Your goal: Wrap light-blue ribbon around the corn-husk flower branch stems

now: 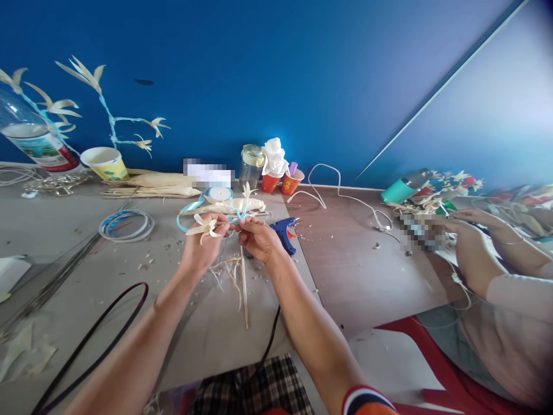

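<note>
My left hand [211,233] pinches a pale husk flower [204,228] by its thin stem. My right hand [258,237] is closed on a stem wrapped in light blue tape, and another husk flower [246,196] rises above its fingertips. The two hands almost meet at the wrapped stem. Below them a thin straw-coloured stick [245,294] points down towards me; its upper end is hidden by the fingers. Just right of my right hand lies a blue glue gun [286,235]. Behind the hands is a roll of light blue ribbon [220,193].
White-and-blue coiled wire [127,225] and dark thin rods [64,276] lie left. Finished sprays stand in a yellow paper cup [105,164] and a cut bottle [41,147]. Red cups [292,183] and a glass jar [251,167] line the wall. A co-worker's arms [479,248] reach in at right.
</note>
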`<control>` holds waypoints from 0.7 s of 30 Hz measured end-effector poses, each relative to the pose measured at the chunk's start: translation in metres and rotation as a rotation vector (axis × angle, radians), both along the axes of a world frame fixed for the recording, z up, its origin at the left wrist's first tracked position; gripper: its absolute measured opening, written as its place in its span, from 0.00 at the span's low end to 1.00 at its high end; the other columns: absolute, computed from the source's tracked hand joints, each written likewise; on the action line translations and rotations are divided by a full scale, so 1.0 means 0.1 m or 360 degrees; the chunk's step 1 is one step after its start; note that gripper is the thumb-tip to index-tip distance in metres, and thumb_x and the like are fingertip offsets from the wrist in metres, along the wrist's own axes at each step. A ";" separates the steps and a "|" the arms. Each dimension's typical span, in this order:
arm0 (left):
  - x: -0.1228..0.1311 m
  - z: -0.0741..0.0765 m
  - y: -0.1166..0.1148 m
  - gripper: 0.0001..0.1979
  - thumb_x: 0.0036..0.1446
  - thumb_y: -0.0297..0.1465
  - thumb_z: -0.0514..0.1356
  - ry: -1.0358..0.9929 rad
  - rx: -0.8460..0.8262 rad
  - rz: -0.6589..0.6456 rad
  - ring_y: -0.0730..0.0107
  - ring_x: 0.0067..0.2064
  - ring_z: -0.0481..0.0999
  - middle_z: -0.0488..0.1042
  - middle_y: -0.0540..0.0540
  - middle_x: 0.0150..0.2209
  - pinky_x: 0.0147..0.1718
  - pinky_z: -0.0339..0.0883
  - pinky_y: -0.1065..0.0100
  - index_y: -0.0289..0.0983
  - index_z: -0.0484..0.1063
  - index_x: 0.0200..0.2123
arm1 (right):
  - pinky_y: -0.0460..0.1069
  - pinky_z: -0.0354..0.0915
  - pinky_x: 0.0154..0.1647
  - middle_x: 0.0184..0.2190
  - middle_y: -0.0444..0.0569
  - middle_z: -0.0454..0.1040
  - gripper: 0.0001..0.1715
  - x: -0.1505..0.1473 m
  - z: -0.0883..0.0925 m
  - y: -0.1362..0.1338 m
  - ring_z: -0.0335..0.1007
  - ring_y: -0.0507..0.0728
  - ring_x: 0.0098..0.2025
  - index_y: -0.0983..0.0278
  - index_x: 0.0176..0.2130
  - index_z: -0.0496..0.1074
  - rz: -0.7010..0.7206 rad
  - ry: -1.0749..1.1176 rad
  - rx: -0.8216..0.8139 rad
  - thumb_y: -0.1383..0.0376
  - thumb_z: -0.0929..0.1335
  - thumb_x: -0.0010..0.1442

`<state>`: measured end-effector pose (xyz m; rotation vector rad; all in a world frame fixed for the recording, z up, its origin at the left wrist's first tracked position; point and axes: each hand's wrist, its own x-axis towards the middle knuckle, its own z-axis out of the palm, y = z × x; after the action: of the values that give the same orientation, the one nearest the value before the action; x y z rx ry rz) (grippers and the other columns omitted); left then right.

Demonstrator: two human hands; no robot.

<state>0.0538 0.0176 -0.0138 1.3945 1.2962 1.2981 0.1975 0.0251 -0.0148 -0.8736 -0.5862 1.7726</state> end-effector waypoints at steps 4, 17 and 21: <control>0.01 0.01 -0.01 0.12 0.51 0.38 0.61 -0.0001 0.0050 0.0002 0.68 0.29 0.74 0.77 0.47 0.28 0.30 0.69 0.65 0.37 0.69 0.35 | 0.41 0.53 0.18 0.18 0.41 0.70 0.10 0.00 0.01 0.00 0.58 0.45 0.18 0.65 0.24 0.67 0.0006 0.0010 -0.0013 0.70 0.73 0.44; 0.04 0.00 -0.04 0.10 0.53 0.38 0.60 0.0116 0.0167 0.0077 0.67 0.30 0.75 0.77 0.46 0.30 0.33 0.70 0.64 0.38 0.69 0.36 | 0.42 0.55 0.19 0.18 0.41 0.70 0.10 -0.01 0.02 -0.01 0.58 0.45 0.18 0.65 0.24 0.67 0.0067 0.0037 -0.0041 0.70 0.73 0.44; 0.04 0.03 -0.07 0.10 0.55 0.39 0.59 0.0189 0.0119 0.0107 0.67 0.29 0.75 0.77 0.47 0.28 0.31 0.69 0.65 0.39 0.70 0.37 | 0.42 0.55 0.20 0.19 0.41 0.71 0.10 -0.02 0.01 -0.02 0.58 0.45 0.18 0.65 0.24 0.68 0.0081 0.0039 -0.0023 0.69 0.74 0.43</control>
<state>0.0578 0.0107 -0.0111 1.5109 1.3965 1.3378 0.1958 0.0236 -0.0140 -0.8524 -0.5850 1.8332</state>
